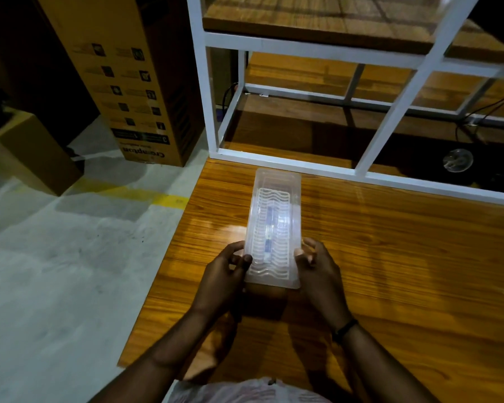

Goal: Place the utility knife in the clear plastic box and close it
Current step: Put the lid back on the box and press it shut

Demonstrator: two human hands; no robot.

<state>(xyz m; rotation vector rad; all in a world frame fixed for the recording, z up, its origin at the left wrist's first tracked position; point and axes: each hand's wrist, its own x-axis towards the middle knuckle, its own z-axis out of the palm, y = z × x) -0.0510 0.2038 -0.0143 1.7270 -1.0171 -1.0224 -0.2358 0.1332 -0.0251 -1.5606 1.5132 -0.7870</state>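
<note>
A clear plastic box lies lengthwise on the wooden table, its ribbed lid on top. Through the lid a blue and white utility knife shows faintly inside, lying along the box. My left hand grips the box's near left edge, thumb on the lid. On the opposite side, my right hand holds the near right edge with its fingers curled against the wall. A black band sits on my right wrist.
A white metal shelf frame with wooden boards stands on the table just behind the box. A tall cardboard carton and a smaller one stand on the grey floor at left. Cables and a round clear object lie under the shelf at right.
</note>
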